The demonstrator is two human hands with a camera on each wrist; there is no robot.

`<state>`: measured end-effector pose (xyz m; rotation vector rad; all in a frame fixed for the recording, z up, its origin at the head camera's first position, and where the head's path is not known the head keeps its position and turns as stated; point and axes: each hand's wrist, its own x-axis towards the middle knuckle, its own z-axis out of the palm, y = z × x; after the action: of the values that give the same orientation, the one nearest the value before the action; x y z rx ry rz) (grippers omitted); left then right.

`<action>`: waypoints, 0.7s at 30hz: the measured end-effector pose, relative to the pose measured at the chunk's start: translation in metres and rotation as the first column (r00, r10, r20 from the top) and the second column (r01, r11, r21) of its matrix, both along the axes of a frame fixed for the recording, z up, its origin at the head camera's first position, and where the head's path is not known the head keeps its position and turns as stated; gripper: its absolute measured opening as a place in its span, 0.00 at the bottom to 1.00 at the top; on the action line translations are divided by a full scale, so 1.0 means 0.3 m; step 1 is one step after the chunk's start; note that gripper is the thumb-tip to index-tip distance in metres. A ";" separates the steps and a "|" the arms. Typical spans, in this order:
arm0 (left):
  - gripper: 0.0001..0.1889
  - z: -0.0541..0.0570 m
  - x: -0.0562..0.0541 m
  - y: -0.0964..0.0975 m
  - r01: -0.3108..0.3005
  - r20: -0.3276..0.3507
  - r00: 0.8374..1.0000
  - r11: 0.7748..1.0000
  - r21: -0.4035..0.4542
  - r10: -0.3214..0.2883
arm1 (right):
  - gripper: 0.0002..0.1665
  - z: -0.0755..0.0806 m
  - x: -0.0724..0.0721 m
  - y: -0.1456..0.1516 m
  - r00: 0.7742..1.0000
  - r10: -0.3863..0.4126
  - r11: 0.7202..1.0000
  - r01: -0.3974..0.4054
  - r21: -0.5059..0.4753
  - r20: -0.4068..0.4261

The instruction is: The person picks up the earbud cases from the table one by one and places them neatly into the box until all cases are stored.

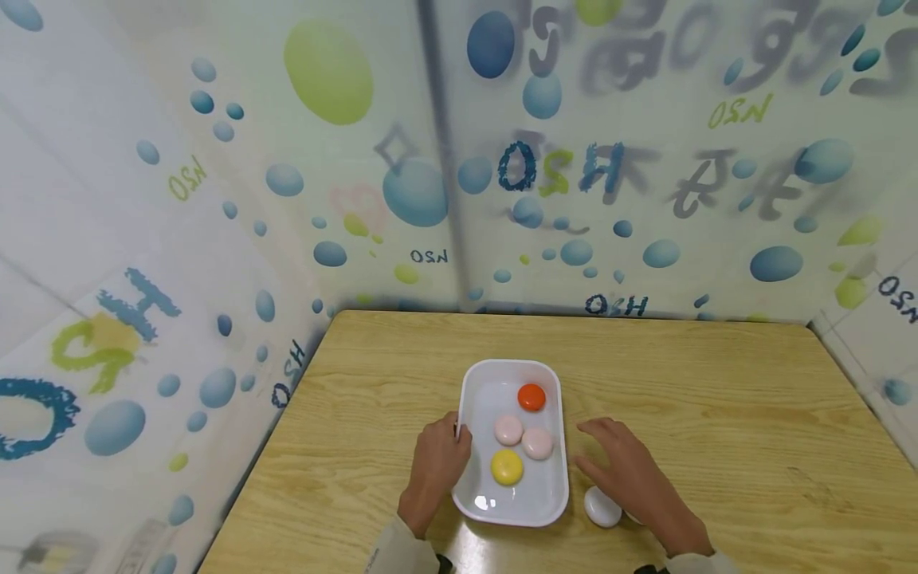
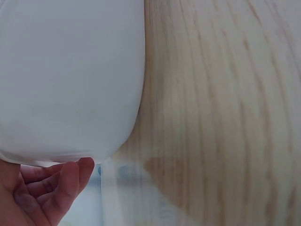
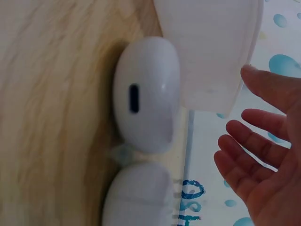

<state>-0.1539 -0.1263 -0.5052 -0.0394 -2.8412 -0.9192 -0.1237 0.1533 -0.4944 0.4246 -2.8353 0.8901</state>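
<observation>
A white rectangular tray rests on the wooden table, holding smooth rounded pieces: a red one, two pink ones and a yellow one. My left hand grips the tray's left rim; in the left wrist view its curled fingers lie against the tray's wall. To the right of the tray, my right hand hovers with fingers spread, holding nothing. Beneath it sits a white rounded piece, partly covering a second one from view. Up close, one white piece has a dark slot in its side.
The wooden table extends to both sides and behind the tray. Around it stand pale walls printed with blue and green bubbles and mirrored lettering.
</observation>
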 end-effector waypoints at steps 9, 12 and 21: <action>0.10 0.000 0.000 -0.002 0.005 0.004 1.000 1.000 0.005 -0.005 | 0.28 -0.037 0.045 0.050 0.997 0.071 0.997 -0.071 0.039 -0.013; 0.10 -0.001 -0.001 -0.003 0.003 -0.010 1.000 1.000 -0.005 -0.003 | 0.29 -0.046 0.059 0.069 0.993 0.114 0.992 -0.113 0.052 -0.022; 0.08 -0.002 -0.001 -0.003 0.010 -0.027 1.000 1.000 -0.011 -0.011 | 0.35 -0.073 0.086 0.112 0.973 0.228 0.972 -0.225 0.074 -0.025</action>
<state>-0.1542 -0.1272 -0.5058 -0.0677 -2.8234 -0.8987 -0.0979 0.1869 -0.5164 0.7779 -2.8345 0.8120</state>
